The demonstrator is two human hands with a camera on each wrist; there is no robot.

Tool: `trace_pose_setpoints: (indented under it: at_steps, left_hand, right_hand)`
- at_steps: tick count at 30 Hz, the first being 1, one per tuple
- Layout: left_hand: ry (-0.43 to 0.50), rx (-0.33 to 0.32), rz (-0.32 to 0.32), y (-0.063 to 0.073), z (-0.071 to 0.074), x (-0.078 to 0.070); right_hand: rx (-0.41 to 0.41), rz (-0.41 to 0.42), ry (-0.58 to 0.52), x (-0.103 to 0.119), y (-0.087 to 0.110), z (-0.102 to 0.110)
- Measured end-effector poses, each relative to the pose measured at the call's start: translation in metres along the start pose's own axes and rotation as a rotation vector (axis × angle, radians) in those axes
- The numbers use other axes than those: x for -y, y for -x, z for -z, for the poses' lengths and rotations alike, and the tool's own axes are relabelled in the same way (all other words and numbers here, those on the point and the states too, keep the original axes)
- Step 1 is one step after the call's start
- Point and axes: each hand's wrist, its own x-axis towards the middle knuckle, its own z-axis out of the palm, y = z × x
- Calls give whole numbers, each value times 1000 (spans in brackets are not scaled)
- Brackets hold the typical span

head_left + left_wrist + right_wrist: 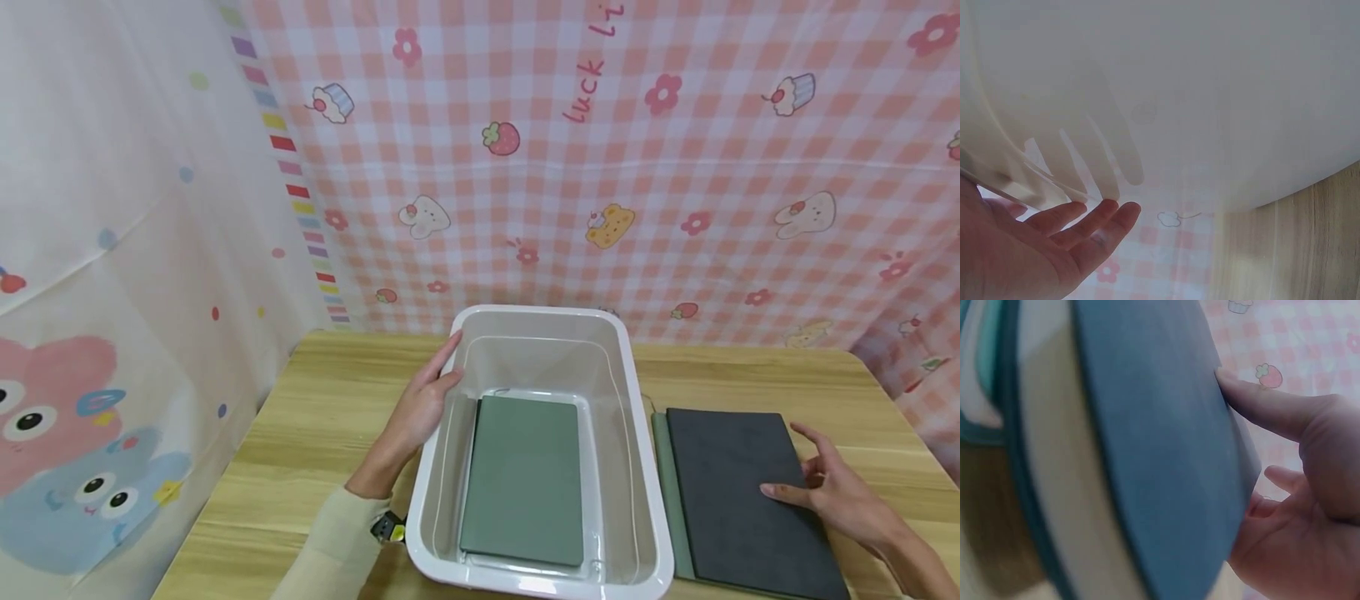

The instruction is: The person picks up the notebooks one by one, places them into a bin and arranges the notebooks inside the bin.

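A deep whitish plastic bin (648, 500) stands on the table, and a green hardcover book (525, 483) lies flat inside it. The edge of something dark shows along that book's left side. My left hand (420, 408) holds the bin's left rim, thumb over the edge; in the left wrist view its fingers (1107, 231) touch the outer wall. Right of the bin, a dark hardcover book (735, 492) lies over a green book (673, 508), which sticks out on the left. My right hand (840, 492) grips the dark book's right edge, thumb on the cover; other fingertips are partly hidden.
The wood-grain table (300, 442) extends on both sides of the bin. Behind it hangs a pink checked cloth (555, 192), close to the bin's far rim. A white printed curtain (150, 275) hangs along the left.
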Motion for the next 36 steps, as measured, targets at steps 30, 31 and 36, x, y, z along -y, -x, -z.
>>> trace_pose_setpoints:
  at_steps: [30, 31, 36]
  left_hand:
    - [-21, -10, -6, 1, 0, 1]
    - [-23, -12, -6, 1, 0, 1]
    - [-24, -10, -12, 0, 1, 2]
  right_hand:
    - [164, 1, -207, 8, 0, 11]
    - [160, 4, -204, 8, 1, 11]
    - [123, -11, -176, 11, 3, 13]
